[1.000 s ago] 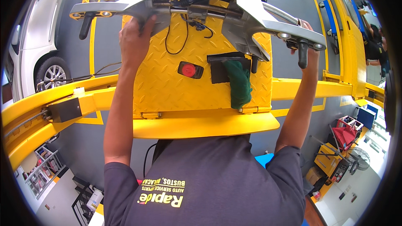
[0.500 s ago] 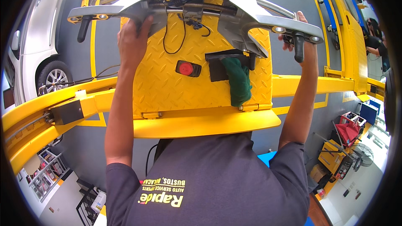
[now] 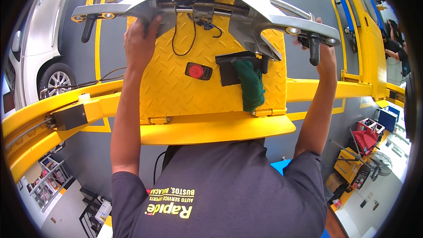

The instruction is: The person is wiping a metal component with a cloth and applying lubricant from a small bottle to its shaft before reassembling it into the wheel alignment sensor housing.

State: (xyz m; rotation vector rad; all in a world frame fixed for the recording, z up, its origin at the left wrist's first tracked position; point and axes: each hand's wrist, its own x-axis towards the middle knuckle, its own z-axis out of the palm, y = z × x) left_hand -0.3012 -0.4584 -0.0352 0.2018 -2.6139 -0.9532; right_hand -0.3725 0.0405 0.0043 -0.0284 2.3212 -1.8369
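A grey metal wheel clamp with two spread arms, black pegs, a spring rod and dark cables spans the top of the head view. My left hand is closed round its left arm, thumb on the near side, the other fingers mostly hidden. At the far right end, my right hand reaches round the right arm beside a black peg. Its fingers are partly covered and somewhat blurred by a small black part. Below the clamp lie a dark flat pouch, a green cloth and a black block with a red knob.
The yellow tread-plate platform carries these things. Yellow rails run to both sides. A silver car stands at left. At far right are another person's arm, a yellow machine and a fan.
My right hand and forearm have shifted slightly right, and the fingers have moved against the clamp's right arm. My left hand keeps its place.
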